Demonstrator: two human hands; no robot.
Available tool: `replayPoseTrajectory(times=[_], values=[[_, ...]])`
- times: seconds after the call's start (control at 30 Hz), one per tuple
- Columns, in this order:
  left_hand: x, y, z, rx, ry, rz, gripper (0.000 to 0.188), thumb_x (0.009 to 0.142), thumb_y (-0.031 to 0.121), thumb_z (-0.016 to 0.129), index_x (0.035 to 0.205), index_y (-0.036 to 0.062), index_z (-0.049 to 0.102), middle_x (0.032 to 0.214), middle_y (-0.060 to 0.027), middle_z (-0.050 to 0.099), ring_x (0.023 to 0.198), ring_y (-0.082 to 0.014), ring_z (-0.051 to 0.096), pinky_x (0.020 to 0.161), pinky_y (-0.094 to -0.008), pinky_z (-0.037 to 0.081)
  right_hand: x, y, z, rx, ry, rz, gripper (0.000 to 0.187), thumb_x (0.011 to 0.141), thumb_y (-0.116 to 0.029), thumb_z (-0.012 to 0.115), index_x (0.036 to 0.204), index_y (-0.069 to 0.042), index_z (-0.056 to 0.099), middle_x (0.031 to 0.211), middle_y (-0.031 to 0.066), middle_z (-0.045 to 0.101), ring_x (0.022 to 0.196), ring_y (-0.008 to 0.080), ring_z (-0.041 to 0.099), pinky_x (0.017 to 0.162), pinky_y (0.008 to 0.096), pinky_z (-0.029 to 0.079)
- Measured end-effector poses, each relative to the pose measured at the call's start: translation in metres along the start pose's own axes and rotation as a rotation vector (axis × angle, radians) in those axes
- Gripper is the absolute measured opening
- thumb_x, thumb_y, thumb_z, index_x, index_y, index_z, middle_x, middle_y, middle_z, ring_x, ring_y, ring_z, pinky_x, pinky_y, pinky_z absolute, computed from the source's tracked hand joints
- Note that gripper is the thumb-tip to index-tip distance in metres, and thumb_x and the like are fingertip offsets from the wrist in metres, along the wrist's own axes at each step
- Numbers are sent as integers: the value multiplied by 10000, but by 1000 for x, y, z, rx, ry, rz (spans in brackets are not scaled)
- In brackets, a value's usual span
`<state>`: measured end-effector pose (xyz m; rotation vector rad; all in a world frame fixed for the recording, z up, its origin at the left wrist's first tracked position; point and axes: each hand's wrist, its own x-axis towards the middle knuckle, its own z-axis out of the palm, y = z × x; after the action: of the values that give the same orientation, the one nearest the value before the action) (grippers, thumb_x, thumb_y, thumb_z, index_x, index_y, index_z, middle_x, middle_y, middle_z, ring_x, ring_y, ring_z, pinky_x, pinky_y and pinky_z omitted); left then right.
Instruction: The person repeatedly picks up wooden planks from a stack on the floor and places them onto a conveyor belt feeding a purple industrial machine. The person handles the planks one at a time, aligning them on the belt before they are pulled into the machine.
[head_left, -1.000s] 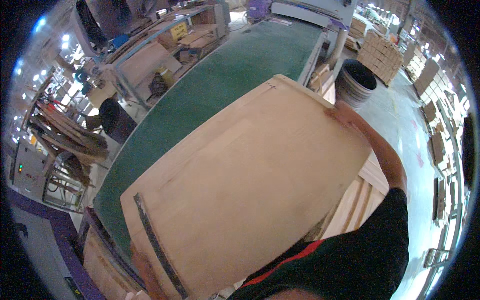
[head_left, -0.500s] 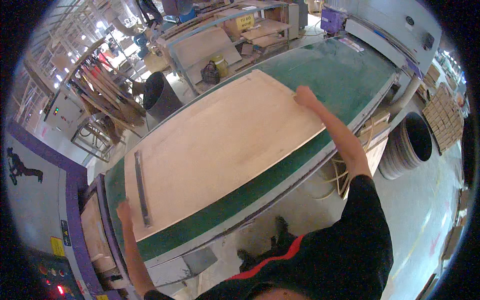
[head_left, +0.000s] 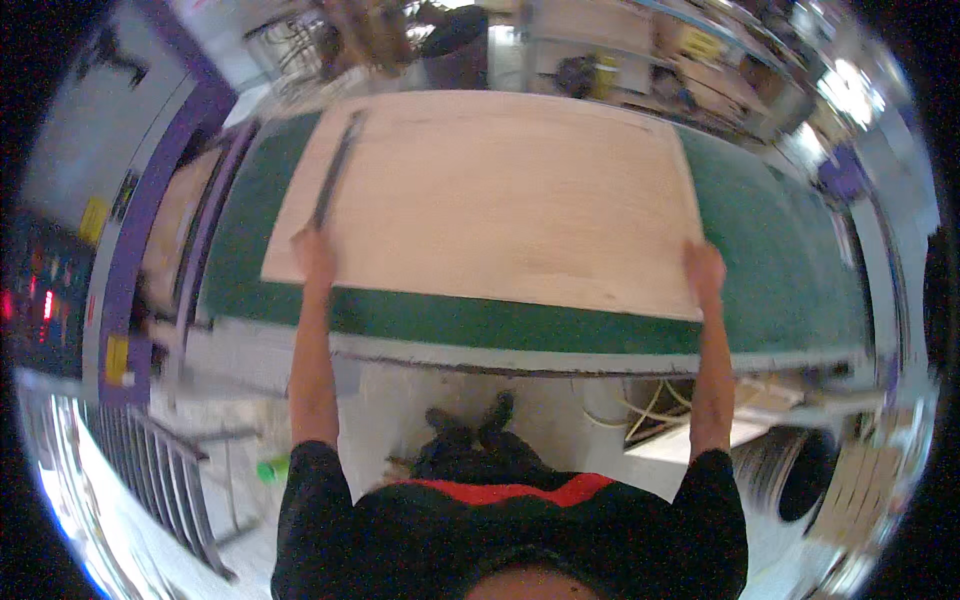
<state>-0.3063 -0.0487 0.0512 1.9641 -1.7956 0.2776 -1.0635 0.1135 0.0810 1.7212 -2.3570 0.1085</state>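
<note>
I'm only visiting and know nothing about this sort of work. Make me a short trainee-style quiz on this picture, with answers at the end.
1. Multiple choice: What colour is the flat surface under the wooden panel? A) purple B) green C) red
2. True or false: The dark strip lies near the panel's right end.
3. Fill the gap: The person's ____-hand grip is the nearer one to the dark strip.

Key:
1. B
2. False; the dark strip lies near the left end.
3. left; the left-hand grip is beside its near end.
</note>
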Motion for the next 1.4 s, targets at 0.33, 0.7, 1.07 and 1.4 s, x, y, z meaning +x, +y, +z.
replayPoseTrajectory(times=[0.33, 0.7, 1.07, 1.4], values=[[-68, 19, -32, -43, 238, -35, 334, 845, 158, 527, 1170, 86, 551, 1161, -196, 541, 1110, -393, 472, 947, -501, 371, -39, -4, -24, -227, 127, 43, 465, 893, -409, 500, 907, 44, 607, 922, 263, 608, 866, 415, 578, 739, 469, 464], [-281, 92, -124, -171, 578, -452, 195, 726, 150, 678, 907, 119, 612, 949, -77, 604, 935, -292, 530, 822, -421, 405, -184, -430, -124, 1463, -286, -865, 365, 965, -297, 426, 924, 38, 566, 864, 141, 593, 733, 241, 576, 655, 359, 492], [-664, 376, -219, 238, 809, -1829, 170, 829, 153, 596, 899, 12, 661, 837, -160, 665, 766, -265, 652, 698, -353, 506, -426, -376, -41, 927, -1942, -1315, 262, 914, -278, 553, 1009, -35, 584, 846, 63, 623, 699, 137, 599, 625, 276, 491], [-826, 538, -191, 313, 557, -2314, 216, 812, 164, 646, 960, 7, 643, 867, -154, 659, 805, -250, 636, 734, -349, 498, -596, -193, 143, -118, -2238, -1468, 371, 878, -382, 587, 1021, -39, 576, 814, 28, 615, 693, 105, 582, 626, 233, 462]])
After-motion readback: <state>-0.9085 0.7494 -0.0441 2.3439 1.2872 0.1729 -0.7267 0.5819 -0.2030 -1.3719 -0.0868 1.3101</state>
